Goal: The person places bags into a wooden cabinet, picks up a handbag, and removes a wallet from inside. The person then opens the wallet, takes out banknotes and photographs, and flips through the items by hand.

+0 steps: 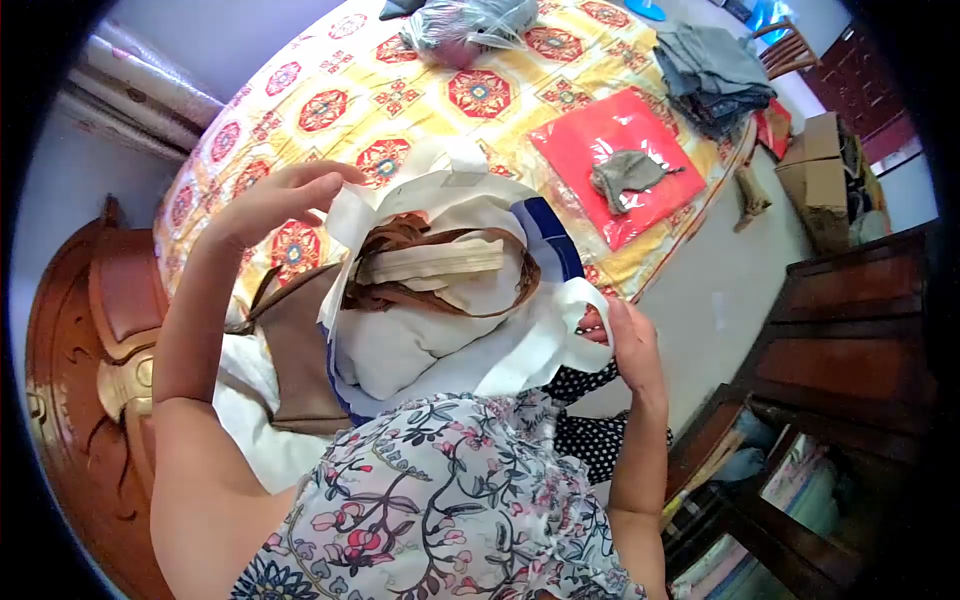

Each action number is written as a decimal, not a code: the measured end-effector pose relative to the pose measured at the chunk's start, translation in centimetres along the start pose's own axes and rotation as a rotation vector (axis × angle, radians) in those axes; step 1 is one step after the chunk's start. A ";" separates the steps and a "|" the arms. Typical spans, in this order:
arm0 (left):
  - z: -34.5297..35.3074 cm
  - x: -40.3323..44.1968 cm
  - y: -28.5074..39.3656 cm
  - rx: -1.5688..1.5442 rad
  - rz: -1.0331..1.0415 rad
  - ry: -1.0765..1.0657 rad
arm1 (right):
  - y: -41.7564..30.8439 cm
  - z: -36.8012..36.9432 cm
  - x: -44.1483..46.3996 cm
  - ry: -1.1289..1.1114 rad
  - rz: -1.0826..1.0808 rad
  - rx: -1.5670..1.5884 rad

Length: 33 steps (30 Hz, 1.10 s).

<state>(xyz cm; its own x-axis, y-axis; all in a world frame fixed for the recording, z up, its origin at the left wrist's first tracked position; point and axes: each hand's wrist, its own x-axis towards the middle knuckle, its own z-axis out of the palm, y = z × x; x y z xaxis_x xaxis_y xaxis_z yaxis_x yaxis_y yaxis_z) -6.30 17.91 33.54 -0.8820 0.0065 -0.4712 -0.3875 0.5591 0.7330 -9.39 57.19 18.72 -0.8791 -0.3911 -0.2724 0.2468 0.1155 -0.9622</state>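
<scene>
A white tote bag with dark blue edging (548,232) sits open in front of my body at the bed's edge. My left hand (290,200) is at its far left rim, fingers and thumb closed at the white strap (350,215). With my right hand (632,345) I grip the other white strap (540,335), which loops around the fingers at the bag's right side. Inside lie white cloth (385,350), a brown strap (400,235) and a cream zippered piece (440,262). The bag's bottom is hidden.
A yellow and red patterned bedspread (400,100) holds a red plastic-wrapped packet (610,140) with a grey cloth item (630,178) on it. Folded jeans (712,75) and a clear plastic bag (470,30) lie farther back. Brown cloth (300,350) is at left; a wooden cabinet (840,350) stands right.
</scene>
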 end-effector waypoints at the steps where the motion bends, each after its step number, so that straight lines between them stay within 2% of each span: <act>1: 0.6 0.7 -0.4 -0.066 0.026 0.021 | -0.1 0.0 0.2 -0.012 0.035 0.065; 3: 1.3 2.6 -0.6 -0.012 0.105 0.044 | -0.2 0.3 -0.2 -0.008 0.070 0.130; 5: 1.7 6.2 -0.2 0.147 0.171 -0.005 | 0.2 0.4 -1.8 0.002 0.178 -0.060; 6: 2.4 7.2 2.0 0.370 0.101 -0.055 | 0.4 1.5 -2.6 0.087 0.184 -0.001; 7: 3.2 8.4 3.0 0.373 0.119 -0.075 | 1.0 2.1 -3.4 0.159 0.125 0.023; 9: 4.3 9.9 4.0 0.782 -0.009 -0.300 | 2.3 3.4 -4.6 0.334 0.099 0.074; 11: 5.3 10.0 3.0 0.717 0.098 -0.514 | 4.3 4.0 -6.0 0.129 0.322 0.366; 12: 6.0 8.6 3.5 0.684 0.144 -0.510 | 4.6 5.0 -6.3 -0.111 0.452 0.410; 13: 6.8 7.2 4.2 0.655 0.189 -0.513 | 4.0 7.0 -6.1 -0.166 0.545 0.286; 14: 7.7 6.6 4.4 0.625 0.175 -0.529 | 7.5 9.5 -5.5 -0.054 0.306 0.197; 15: 8.3 6.1 4.5 0.600 0.168 -0.543 | 7.4 11.0 -4.4 0.096 0.102 0.204; 16: 8.7 5.9 4.0 0.605 0.233 -0.518 | 5.5 11.4 -3.3 0.059 0.534 0.427; 17: 8.9 5.3 4.6 0.635 0.198 -0.481 | 5.4 11.7 -2.3 0.024 0.587 0.551; 18: 9.1 5.1 4.8 0.549 0.127 -0.467 | 6.6 12.7 -1.4 0.074 0.503 0.436; 19: 9.0 4.9 4.9 0.568 0.208 -0.434 | 5.4 13.4 -1.5 0.046 0.334 0.255; 20: 8.9 5.1 4.6 0.524 0.386 -0.403 | 5.3 13.7 -1.7 0.091 0.214 0.190; 21: 8.8 6.1 4.5 0.491 0.467 -0.391 | 5.4 14.3 -1.9 0.145 0.101 0.149; 22: 9.0 5.0 7.1 0.494 0.503 -0.378 | 5.2 14.7 -2.2 0.208 -0.004 0.110; 23: 9.4 4.9 9.1 0.519 0.642 -0.357 | 4.6 14.6 -2.8 0.293 -0.105 0.062; 25: 11.1 4.5 14.4 0.664 0.807 -0.472 | 3.0 13.2 -4.9 0.473 -0.279 -0.134; 26: 12.4 4.0 16.7 0.796 0.965 -0.462 | 1.8 12.3 -6.4 0.571 -0.341 -0.256; 27: 14.1 3.4 18.9 0.927 1.121 -0.439 | 2.9 11.9 -7.1 0.715 -0.484 -0.624; 28: 16.2 3.5 20.3 0.903 1.448 -0.466 | 2.9 11.7 -8.1 0.856 -0.347 -0.814; 29: 18.5 3.2 21.4 0.939 1.615 -0.521 | 2.8 11.2 -9.2 1.077 -0.321 -0.843; 30: 20.8 2.7 22.5 1.006 1.872 -0.610 | 3.1 10.5 -10.0 1.211 -0.285 -0.824; 33: 27.4 2.0 23.8 1.085 2.151 -0.672 | 4.9 7.0 -12.3 1.427 -0.215 -0.569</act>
<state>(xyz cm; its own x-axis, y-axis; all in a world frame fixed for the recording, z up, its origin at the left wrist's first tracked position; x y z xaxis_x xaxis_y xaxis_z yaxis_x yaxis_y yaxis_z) -9.93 53.97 36.60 0.5140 0.8572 0.0326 0.8565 -0.5107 -0.0742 5.51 56.20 17.33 -0.6036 0.6808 0.4149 0.1782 0.6224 -0.7621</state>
